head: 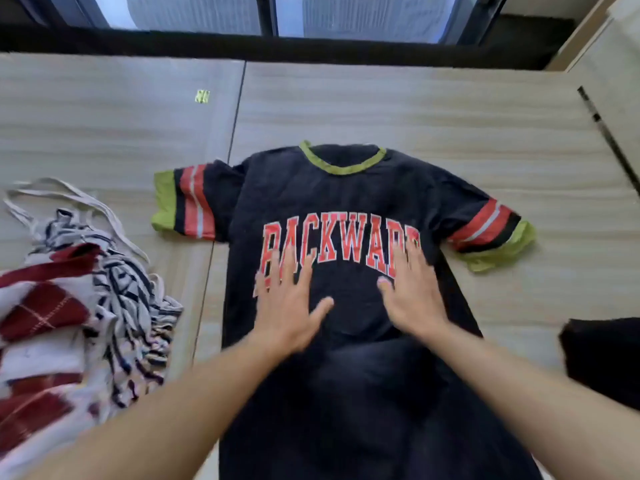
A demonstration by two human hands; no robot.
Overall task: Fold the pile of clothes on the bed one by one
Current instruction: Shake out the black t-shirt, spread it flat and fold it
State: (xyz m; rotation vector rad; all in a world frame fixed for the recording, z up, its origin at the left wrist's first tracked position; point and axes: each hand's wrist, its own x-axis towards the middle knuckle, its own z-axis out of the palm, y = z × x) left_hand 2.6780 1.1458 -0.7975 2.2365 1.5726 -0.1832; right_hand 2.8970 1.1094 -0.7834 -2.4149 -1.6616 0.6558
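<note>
Hands (pixel 287 303) (pixel 412 292) press lengthwise T-shirt (pixel 346 202), collar (pixel 341 170) away.

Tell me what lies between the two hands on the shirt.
Head view: between the left hand and right hand lies only the black T-shirt: plain fabric and the bottom of its red lettering.

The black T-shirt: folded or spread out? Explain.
Spread out: T-shirt lies face up, both sleeves out sideways, left hand and right hand flat on it.

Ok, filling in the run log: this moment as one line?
black T-shirt spread face up | left hand flat on it | right hand flat on it | clothes pile to its left
</note>
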